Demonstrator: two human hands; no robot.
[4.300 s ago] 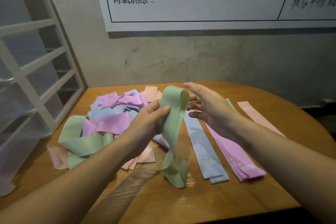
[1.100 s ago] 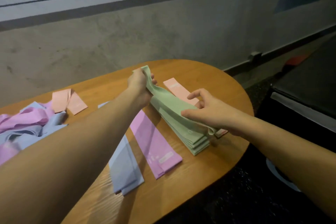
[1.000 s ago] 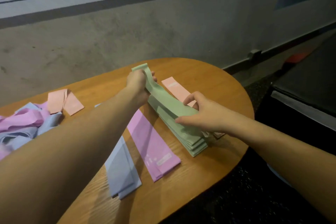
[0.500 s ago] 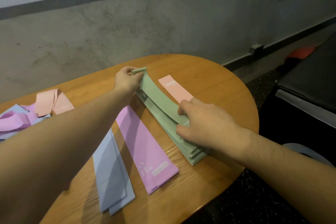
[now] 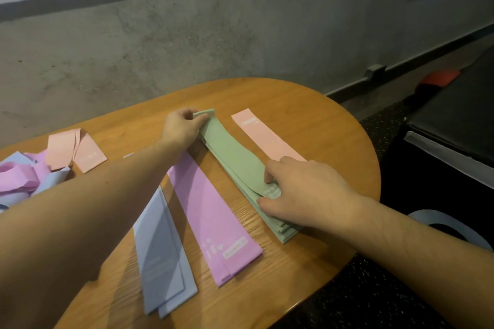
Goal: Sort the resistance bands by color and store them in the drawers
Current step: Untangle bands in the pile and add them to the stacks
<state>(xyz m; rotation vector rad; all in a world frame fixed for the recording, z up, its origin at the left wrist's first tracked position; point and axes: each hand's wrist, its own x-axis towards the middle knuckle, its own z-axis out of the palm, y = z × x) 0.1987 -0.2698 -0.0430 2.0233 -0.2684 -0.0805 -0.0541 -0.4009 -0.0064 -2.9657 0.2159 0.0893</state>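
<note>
Your rounded wooden desk (image 5: 307, 104) carries a green stack (image 5: 235, 165), a peach band (image 5: 263, 139), a purple stack (image 5: 213, 219), a blue stack (image 5: 160, 256), and a mixed heap (image 5: 40, 171) at left.

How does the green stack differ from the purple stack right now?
Both hands are on the green stack: the left hand pinches its far end and the right hand presses its near end. The purple stack lies untouched. Green looks thicker, with more layers showing. Both lie flat and lengthwise on the table.
</note>
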